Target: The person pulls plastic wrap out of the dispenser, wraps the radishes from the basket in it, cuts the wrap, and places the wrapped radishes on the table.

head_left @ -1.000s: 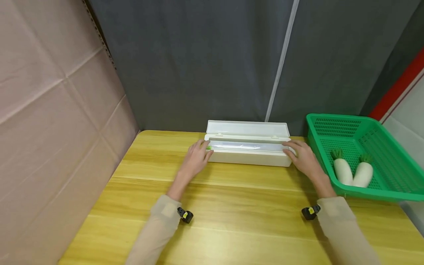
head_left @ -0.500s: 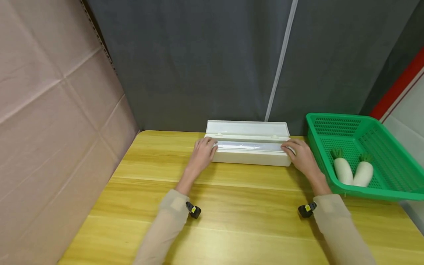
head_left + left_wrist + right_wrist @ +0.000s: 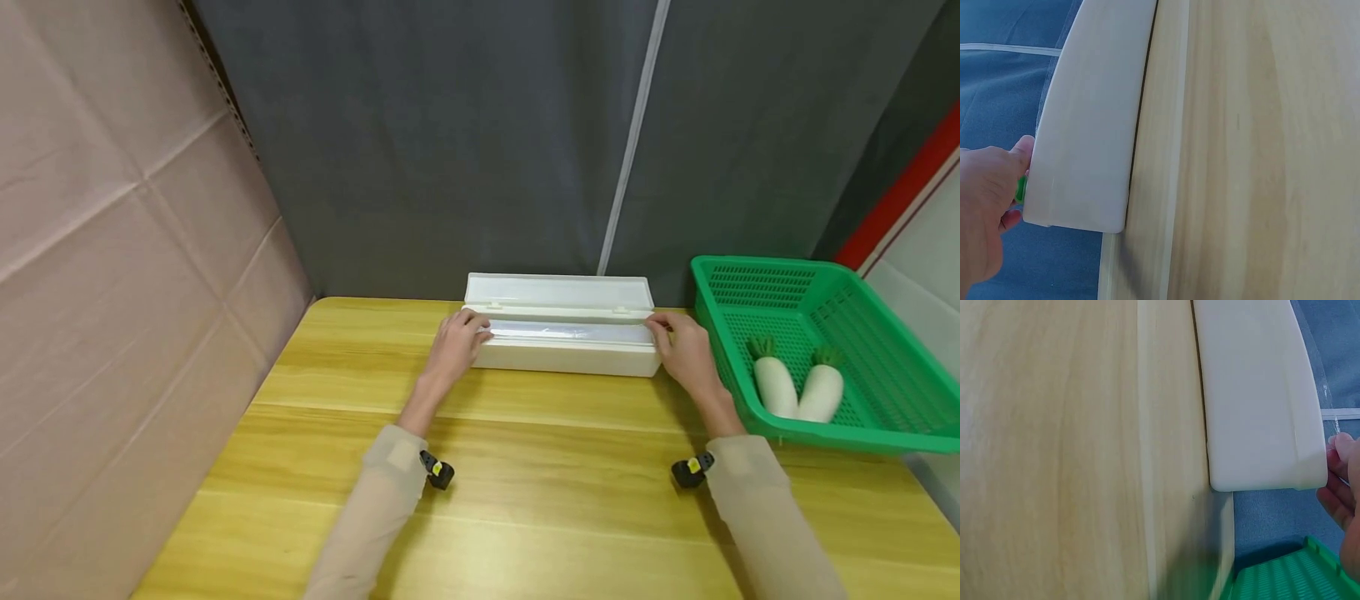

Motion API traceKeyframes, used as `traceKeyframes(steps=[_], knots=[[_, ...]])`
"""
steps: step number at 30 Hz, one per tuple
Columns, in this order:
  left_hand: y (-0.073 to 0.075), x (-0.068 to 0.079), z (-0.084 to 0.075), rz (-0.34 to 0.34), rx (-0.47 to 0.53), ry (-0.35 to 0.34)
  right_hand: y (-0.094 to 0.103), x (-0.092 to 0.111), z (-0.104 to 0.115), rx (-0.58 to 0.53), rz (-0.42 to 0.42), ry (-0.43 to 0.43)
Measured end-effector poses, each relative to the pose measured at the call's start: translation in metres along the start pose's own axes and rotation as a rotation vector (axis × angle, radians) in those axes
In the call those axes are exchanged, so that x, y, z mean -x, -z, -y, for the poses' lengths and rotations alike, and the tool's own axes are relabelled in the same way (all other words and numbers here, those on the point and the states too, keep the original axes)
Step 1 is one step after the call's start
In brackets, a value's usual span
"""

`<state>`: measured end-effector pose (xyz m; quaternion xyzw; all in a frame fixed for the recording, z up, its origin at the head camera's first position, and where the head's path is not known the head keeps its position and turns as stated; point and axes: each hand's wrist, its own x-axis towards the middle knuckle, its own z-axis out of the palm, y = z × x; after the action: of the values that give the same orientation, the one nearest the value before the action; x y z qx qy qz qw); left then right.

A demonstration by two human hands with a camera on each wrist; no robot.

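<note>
A white cling film dispenser [image 3: 566, 358] sits at the table's back edge, its lid [image 3: 558, 292] raised. A strip of clear cling film [image 3: 570, 332] lies along its top opening. My left hand [image 3: 452, 343] is at the left end, fingers curled and thumb close to them over the film's edge. Beside that hand, a green slide cutter [image 3: 1020, 189] shows in the left wrist view. At the other end my right hand [image 3: 684, 346] pinches the film's right corner between thumb and fingers. In the right wrist view, a shiny thread of film rises beside these fingertips [image 3: 1342, 444].
To the right stands a green plastic basket [image 3: 862, 437] holding two white radishes [image 3: 776, 387]. The wooden table [image 3: 555, 500] ends just behind the dispenser at a dark grey curtain [image 3: 435, 167]. A pale cloth wall [image 3: 135, 333] borders the left side.
My left hand has shifted right over the dispenser's end, covering the green slide cutter in the head view. My right fingertips have moved slightly right and back, toward the film's right end.
</note>
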<state>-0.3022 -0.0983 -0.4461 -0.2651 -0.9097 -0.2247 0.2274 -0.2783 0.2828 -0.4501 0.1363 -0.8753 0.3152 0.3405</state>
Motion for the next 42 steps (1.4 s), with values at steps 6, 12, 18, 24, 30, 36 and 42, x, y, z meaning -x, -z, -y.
traceKeyframes(steps=[6,12,18,24,30,36,42], knots=[[0.001,0.0,0.002,-0.014,-0.009,-0.021,-0.001,-0.003,0.002,0.002,-0.013,-0.03],[0.004,-0.004,0.0,0.011,-0.018,-0.004,-0.001,-0.007,0.005,0.011,-0.007,-0.066],[0.004,-0.009,-0.001,0.045,-0.02,0.025,0.0,-0.01,0.006,0.017,0.011,-0.088],[0.003,-0.013,-0.001,0.048,0.003,0.053,-0.001,-0.013,0.006,0.014,0.021,-0.109],[0.006,-0.016,0.0,0.102,0.029,0.057,-0.001,-0.015,0.007,0.018,0.027,-0.134],[0.007,-0.02,-0.001,0.167,0.041,0.067,0.0,-0.017,0.008,0.007,0.037,-0.161],[0.005,-0.023,-0.002,0.162,0.053,0.083,-0.003,-0.017,0.005,-0.018,-0.004,-0.12]])
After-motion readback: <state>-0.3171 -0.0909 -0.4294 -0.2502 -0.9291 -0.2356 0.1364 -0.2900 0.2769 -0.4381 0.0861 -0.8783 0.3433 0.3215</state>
